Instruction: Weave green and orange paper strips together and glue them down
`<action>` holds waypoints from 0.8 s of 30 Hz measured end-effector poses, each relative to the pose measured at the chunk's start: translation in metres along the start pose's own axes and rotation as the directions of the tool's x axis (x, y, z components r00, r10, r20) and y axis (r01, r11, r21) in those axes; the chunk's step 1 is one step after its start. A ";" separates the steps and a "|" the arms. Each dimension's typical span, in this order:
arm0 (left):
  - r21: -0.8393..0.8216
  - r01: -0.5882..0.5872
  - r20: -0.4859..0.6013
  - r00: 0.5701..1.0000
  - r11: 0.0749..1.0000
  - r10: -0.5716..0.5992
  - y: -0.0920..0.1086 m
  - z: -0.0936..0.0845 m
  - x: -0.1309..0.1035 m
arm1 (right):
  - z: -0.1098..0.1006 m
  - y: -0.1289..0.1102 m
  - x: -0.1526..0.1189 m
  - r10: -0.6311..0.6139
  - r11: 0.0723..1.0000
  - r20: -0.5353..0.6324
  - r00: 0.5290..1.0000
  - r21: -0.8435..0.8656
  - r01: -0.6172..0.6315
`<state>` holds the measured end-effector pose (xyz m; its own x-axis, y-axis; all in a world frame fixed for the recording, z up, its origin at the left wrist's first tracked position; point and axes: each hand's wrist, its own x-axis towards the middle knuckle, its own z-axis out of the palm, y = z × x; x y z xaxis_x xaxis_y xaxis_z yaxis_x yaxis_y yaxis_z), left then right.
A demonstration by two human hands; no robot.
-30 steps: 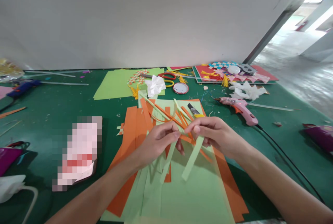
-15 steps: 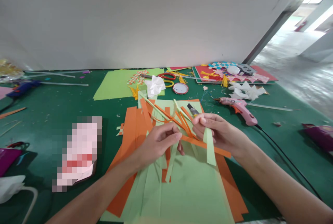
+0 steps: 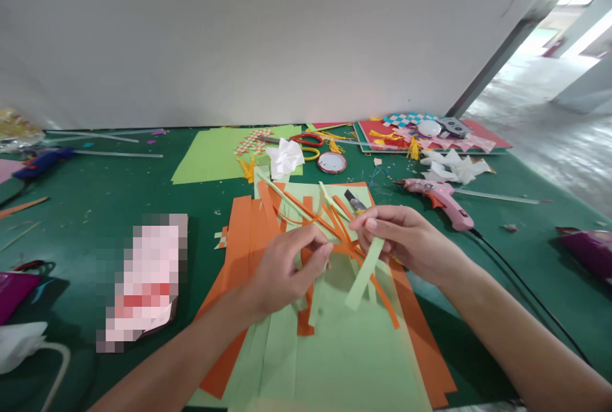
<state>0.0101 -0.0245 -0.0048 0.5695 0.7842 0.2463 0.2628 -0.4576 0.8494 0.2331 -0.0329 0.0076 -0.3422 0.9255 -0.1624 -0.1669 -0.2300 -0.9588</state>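
Note:
My left hand (image 3: 296, 265) is closed in a pinch at the end of an orange paper strip (image 3: 385, 302), which bends downward to the right. Between the thumb and fingers of my right hand (image 3: 406, 236) hangs a pale green paper strip (image 3: 364, 278), slanting down to the left. Just beyond the right fingers lies a utility knife (image 3: 354, 201), partly hidden by them. Loose orange and green strips (image 3: 306, 208) lie tangled under both hands, on a pale green sheet (image 3: 354, 354). Orange sheets (image 3: 236, 233) stick out from beneath it.
A pink glue gun (image 3: 442, 198) with a cord lies to the right. Farther back are scissors (image 3: 308, 139), crumpled tissue (image 3: 285, 158), a round lid (image 3: 331, 162) and bright green paper (image 3: 205, 157). A blurred-out phone-like object (image 3: 148, 284) and a blue glue gun (image 3: 45, 162) lie left.
The orange strip's free end has dropped from nearly level to hanging downward. The green strip in my right hand has swung its lower end to the left.

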 end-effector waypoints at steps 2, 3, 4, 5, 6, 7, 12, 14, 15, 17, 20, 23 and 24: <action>0.001 0.006 0.017 1.000 1.000 -0.006 0.000 0.000 0.000 | 0.001 -0.002 -0.001 -0.023 0.994 -0.035 0.999 -0.106 0.019; 0.004 0.010 0.025 1.000 1.000 -0.010 0.001 0.000 0.000 | 0.002 -0.003 -0.001 -0.037 0.986 -0.045 0.998 -0.163 0.030; 0.010 0.014 0.032 0.999 1.000 -0.015 0.001 0.000 0.001 | 0.002 -0.005 -0.001 -0.057 0.974 -0.049 0.997 -0.223 0.044; 0.017 0.018 0.036 0.999 1.000 -0.018 0.001 0.000 0.001 | 0.003 -0.006 -0.002 -0.081 0.956 -0.048 0.995 -0.287 0.064; 0.024 0.019 0.038 0.999 1.000 -0.020 0.001 0.000 0.001 | 0.003 -0.008 -0.002 -0.109 0.933 -0.044 0.993 -0.350 0.087; 0.029 0.019 0.039 0.999 0.999 -0.021 0.001 0.000 0.001 | 0.004 -0.009 -0.002 -0.137 0.906 -0.039 0.990 -0.408 0.110; 0.031 0.016 0.053 0.998 0.999 -0.018 -0.001 0.001 0.000 | 0.000 -0.011 -0.003 -0.214 0.831 -0.041 0.976 -0.532 0.160; 0.041 0.015 0.071 0.997 0.999 -0.018 -0.002 0.001 0.000 | 0.001 -0.010 -0.004 -0.213 0.828 -0.041 0.976 -0.538 0.158; 0.046 0.017 0.084 0.996 0.999 -0.021 -0.002 0.001 0.000 | 0.003 -0.009 -0.004 -0.212 0.826 -0.040 0.976 -0.542 0.157; 0.048 0.024 0.113 0.993 0.999 -0.029 -0.002 0.001 0.001 | 0.007 -0.008 -0.003 -0.209 0.817 -0.027 0.978 -0.555 0.159; 0.026 0.036 0.166 0.985 0.999 -0.040 -0.002 0.002 0.001 | 0.013 -0.007 -0.003 -0.220 0.795 0.017 0.975 -0.577 0.189; 0.000 0.047 0.199 0.979 0.999 -0.046 -0.001 0.002 0.001 | 0.014 -0.008 -0.003 -0.221 0.781 0.094 0.971 -0.579 0.234; -0.003 0.049 0.205 0.978 0.999 -0.047 -0.001 0.002 0.001 | 0.012 -0.008 -0.004 -0.216 0.784 0.119 0.969 -0.571 0.245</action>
<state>0.0120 -0.0242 -0.0058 0.7038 0.7026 0.1051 0.2881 -0.4174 0.8618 0.2243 -0.0383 0.0191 -0.4059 0.9107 0.0773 0.3133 0.2180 -0.9243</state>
